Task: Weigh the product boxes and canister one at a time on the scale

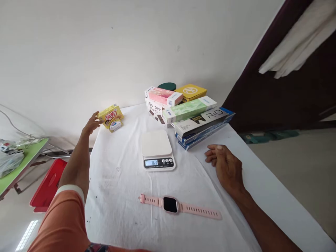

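At the far left of the table, my left hand (92,123) grips the left end of a yellow box (113,114) with red lettering. A smaller yellow and white box (116,125) lies against its front. Right of the scale, my right hand (226,166) rests near the stacked boxes, its fingers loosely curled and nothing visible in them. Between the hands stands a white kitchen scale (156,143), its plate bare and its display reading 363. Closer to me, a pink-strapped smartwatch (170,204) is laid out flat.
Behind the scale are a pink box (164,95), a white "Super Meal" box (156,111), a green box (191,107), a yellow box (191,91) and long silver-and-blue boxes (203,122). Left of the table are a red stool (48,183) and a green table (28,157).
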Demonstrator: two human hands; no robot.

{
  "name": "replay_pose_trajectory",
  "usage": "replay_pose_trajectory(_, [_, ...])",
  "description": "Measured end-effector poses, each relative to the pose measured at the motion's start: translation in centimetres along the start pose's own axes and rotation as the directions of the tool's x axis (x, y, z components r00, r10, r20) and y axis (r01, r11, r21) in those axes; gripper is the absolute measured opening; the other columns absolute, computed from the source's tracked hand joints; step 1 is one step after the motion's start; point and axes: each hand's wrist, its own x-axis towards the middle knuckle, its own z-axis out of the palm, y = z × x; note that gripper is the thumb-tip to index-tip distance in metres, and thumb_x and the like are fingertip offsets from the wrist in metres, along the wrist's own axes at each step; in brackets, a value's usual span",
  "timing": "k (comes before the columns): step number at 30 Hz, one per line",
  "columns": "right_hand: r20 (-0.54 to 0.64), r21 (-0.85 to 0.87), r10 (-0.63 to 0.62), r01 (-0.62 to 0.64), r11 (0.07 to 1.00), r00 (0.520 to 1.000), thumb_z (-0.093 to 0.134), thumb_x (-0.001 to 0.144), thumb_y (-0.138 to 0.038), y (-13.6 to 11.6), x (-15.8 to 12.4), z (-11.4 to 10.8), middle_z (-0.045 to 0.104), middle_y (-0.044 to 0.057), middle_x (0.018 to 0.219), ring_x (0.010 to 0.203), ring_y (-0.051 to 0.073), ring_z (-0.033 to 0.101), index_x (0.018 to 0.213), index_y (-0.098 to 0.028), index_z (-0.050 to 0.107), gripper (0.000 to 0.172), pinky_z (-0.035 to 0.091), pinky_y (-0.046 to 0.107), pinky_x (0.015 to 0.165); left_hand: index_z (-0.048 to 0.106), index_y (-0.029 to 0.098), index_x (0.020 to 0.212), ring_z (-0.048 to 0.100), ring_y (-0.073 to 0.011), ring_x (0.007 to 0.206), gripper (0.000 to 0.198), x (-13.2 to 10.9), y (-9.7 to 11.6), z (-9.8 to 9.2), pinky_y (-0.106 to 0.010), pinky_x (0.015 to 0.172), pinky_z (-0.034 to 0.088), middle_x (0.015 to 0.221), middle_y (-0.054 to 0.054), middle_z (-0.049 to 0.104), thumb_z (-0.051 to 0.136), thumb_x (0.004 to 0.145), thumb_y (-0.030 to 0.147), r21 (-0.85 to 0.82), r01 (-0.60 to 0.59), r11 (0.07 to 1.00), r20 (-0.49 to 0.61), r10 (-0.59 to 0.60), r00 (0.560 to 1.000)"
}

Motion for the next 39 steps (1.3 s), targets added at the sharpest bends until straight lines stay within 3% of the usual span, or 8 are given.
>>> replay_pose_trajectory(4, [-0.007,0.015,-0.036,0.036,0.999,0.999,0.031,0.099,-0.079,0.2,0.0,0.2,0.068,0.004,0.078,0.064,0.02,0.064,0.098,-0.022,0.064,0.065,0.049,0.035,0.063,0.038,0.02,0.158,0.063,-0.0335,0.121,0.102,-2.3,1.2,1.2,-0.051,0.105,0.053,0.155,-0.023,0.042,0.087,0.069,0.029,0.196,0.042,0.98,-0.212,0.001,0.977])
replay_pose_trajectory(8, [-0.008,0.025,-0.076,0.076,0.997,0.997,0.03,0.099,-0.078,0.5,0.1,0.4,0.067,0.004,0.077,0.061,0.019,0.063,0.096,-0.023,0.062,0.065,0.049,0.034,0.063,0.049,0.012,0.145,0.061,-0.0332,0.124,0.067,-6.0,4.7,5.5,-0.05,0.11,0.048,0.144,-0.023,0.052,0.075,0.085,0.03,0.347,-0.157,0.925,-0.356,0.284,0.89])
replay_pose_trajectory(12, [-0.003,0.017,-0.106,0.106,0.994,0.994,0.027,0.1,-0.078,0.7,0.1,0.5,0.067,0.003,0.075,0.059,0.019,0.063,0.092,-0.023,0.06,0.065,0.049,0.034,0.065,0.06,0.018,0.118,0.066,-0.0209,0.093,0.033,-12.4,10.1,12.8,-0.037,0.088,0.055,0.111,-0.011,0.066,0.066,0.096,0.042,0.3,-0.513,0.804,-0.179,0.575,0.798])
replay_pose_trajectory(16, [-0.009,0.029,-0.13,0.131,0.991,0.991,0.025,0.099,-0.078,0.7,-0.1,0.5,0.067,0.003,0.072,0.057,0.019,0.064,0.091,-0.023,0.059,0.066,0.05,0.035,0.067,0.061,0.02,0.111,0.066,-0.0195,0.09,0.04,-18.7,15.1,19.7,-0.033,0.079,0.053,0.116,-0.01,0.066,0.066,0.095,0.057,0.262,-0.703,0.662,0.131,0.697,0.705])
replay_pose_trajectory(20, [-0.006,0.061,-0.141,0.141,0.988,0.99,0.024,0.098,-0.08,0.5,-0.2,0.3,0.066,0.003,0.07,0.056,0.019,0.063,0.09,-0.023,0.058,0.067,0.051,0.034,0.066,0.057,0.019,0.114,0.066,-0.0271,0.104,0.047,-22.1,17.8,23.4,-0.039,0.085,0.051,0.117,-0.014,0.066,0.065,0.095,0.061,0.36,-0.641,0.678,0.195,0.617,0.763])
replay_pose_trajectory(24, [0.002,0.06,-0.172,0.172,0.983,0.985,0.022,0.098,-0.081,0.3,0.0,0.2,0.066,0.004,0.069,0.055,0.019,0.063,0.089,-0.023,0.057,0.068,0.051,0.034,0.065,0.055,0.019,0.116,0.066,-0.0278,0.105,0.048,-23.3,18.6,25.0,-0.04,0.086,0.051,0.116,-0.013,0.066,0.06,0.097,0.064,0.339,-0.601,0.723,0.171,0.581,0.796])
replay_pose_trajectory(32, [0.01,0.08,-0.165,0.164,0.983,0.986,0.022,0.099,-0.08,0.4,0.4,0.4,0.067,0.003,0.07,0.056,0.02,0.064,0.087,-0.025,0.056,0.066,0.051,0.034,0.065,0.061,0.02,0.106,0.063,-0.029,0.104,0.035,-21.9,18.6,26.1,-0.043,0.09,0.051,0.106,-0.012,0.066,0.074,0.09,0.048,0.267,-0.638,0.722,0.116,0.633,0.765])
replay_pose_trajectory(39, [0.017,0.079,-0.161,0.16,0.984,0.987,0.021,0.098,-0.081,0.6,0.4,0.4,0.067,0.004,0.069,0.057,0.02,0.064,0.088,-0.024,0.057,0.068,0.051,0.034,0.066,0.066,0.02,0.105,0.062,-0.0208,0.091,0.034,-22.2,16.8,21.0,-0.034,0.077,0.054,0.1,-0.006,0.067,0.081,0.083,0.042,0.0,-0.636,0.771,0.109,0.633,0.767])
